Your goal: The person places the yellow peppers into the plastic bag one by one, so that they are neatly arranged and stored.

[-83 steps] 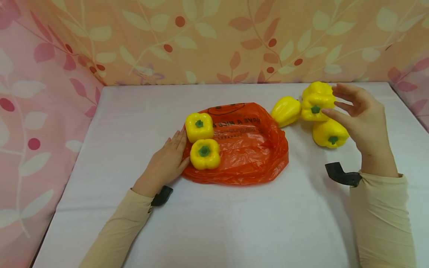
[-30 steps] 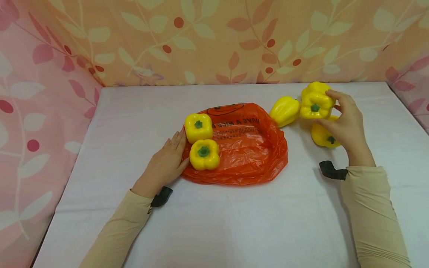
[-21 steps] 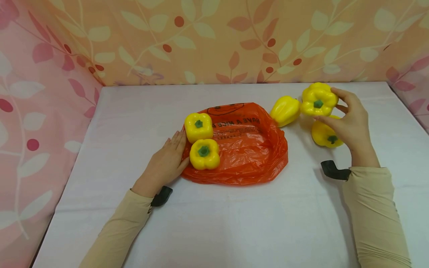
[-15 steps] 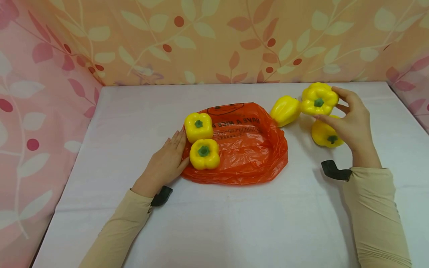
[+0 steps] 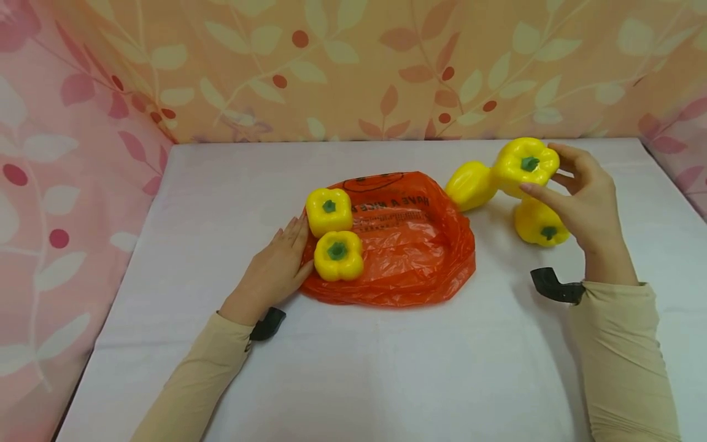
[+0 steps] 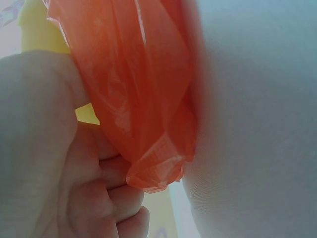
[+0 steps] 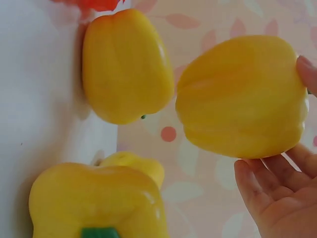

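Note:
In the head view my right hand [image 5: 588, 199] pinches a yellow bell pepper [image 5: 521, 166] between thumb and fingers. The right wrist view shows this held bell pepper [image 7: 242, 96] raised off the table. Below it stands another bell pepper [image 5: 540, 224], partly behind my thumb, and to its left lies a further bell pepper [image 5: 469, 186]. My left hand [image 5: 273, 270] rests with straight fingers against the left edge of a red plastic bag [image 5: 403, 258]. On the bag, beside those fingers, sit a rear bell pepper [image 5: 328, 215] and a front bell pepper [image 5: 339, 264].
A white cloth covers the table [image 5: 386, 374]. Floral curtains [image 5: 353, 67] hang behind it and at the sides. One more bell pepper [image 7: 143, 166] is partly visible in the right wrist view, at the back; the held pepper hides it in the head view.
My right hand has come in from the right, taken hold of a bell pepper, lifted it and tilted its stem end upward. My left hand has stayed by the bag.

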Demonstrator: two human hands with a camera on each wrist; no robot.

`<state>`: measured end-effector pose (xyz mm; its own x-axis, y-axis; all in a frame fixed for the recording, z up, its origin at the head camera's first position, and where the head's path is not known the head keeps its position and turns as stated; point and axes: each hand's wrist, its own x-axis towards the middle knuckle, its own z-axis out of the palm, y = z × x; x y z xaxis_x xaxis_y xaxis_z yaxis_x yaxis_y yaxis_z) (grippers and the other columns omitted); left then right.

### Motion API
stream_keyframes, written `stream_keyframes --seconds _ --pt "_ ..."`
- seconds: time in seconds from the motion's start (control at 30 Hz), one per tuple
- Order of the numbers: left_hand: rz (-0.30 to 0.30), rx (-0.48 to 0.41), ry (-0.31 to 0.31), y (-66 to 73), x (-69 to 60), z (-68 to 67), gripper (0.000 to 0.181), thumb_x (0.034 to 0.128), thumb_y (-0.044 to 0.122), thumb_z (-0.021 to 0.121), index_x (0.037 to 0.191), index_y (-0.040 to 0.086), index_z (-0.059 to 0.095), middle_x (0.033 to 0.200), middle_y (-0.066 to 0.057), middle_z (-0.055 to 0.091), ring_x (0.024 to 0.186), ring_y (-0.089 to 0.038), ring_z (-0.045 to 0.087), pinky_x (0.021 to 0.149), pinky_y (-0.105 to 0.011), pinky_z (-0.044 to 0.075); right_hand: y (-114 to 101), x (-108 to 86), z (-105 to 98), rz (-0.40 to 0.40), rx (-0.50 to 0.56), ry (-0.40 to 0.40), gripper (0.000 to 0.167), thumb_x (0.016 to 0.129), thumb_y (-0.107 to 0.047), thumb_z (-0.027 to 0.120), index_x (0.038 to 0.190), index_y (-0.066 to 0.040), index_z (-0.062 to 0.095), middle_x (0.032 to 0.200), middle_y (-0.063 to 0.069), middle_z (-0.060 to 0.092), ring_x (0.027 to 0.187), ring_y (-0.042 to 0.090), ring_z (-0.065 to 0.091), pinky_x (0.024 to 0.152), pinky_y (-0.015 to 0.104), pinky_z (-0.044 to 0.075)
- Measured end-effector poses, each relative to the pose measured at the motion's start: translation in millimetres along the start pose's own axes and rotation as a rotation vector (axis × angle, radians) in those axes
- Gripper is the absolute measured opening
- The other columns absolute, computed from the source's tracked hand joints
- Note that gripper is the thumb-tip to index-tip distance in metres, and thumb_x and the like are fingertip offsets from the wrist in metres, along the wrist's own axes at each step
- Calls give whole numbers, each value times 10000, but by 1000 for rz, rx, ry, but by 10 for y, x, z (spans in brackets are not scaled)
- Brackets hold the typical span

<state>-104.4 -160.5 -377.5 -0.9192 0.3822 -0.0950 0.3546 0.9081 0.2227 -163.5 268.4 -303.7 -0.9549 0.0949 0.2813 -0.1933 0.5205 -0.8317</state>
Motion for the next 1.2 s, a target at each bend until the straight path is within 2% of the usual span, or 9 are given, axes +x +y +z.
stream_keyframes --seconds 0.23,0.67,0.93,1.2 --pt "8 4 7 -1 -5 5 744 963 304 512 1469 -82 128 1529 -217 173 1417 -319 148 1126 -465 174 -87 -14 23 -26 67 -8 571 808 19 705 1341 -65 518 1278 37 535 1120 127 475 905 93 409" --pt "6 -1 3 0 -12 10 749 961 306 516 1470 -81 126 1531 -211 168 1417 -319 149 1126 -467 174 -208 -94 129 -83 301 -71 550 761 131 692 1274 -19 562 1240 74 545 1101 179 483 874 101 433" --pt "3 4 5 -14 -7 -9 745 962 297 514 1469 -84 124 1529 -218 170 1416 -319 150 1128 -462 169 -252 -127 251 -97 246 -134 572 766 119 691 1302 -7 534 1236 59 532 1086 178 487 857 99 436" --pt "13 0 12 -10 -8 3 742 960 289 522 1466 -90 134 1525 -223 177 1414 -325 156 1126 -464 177 -271 -168 366 -90 122 -210 595 781 68 711 1332 -21 503 1205 6 517 1075 131 511 879 113 437"
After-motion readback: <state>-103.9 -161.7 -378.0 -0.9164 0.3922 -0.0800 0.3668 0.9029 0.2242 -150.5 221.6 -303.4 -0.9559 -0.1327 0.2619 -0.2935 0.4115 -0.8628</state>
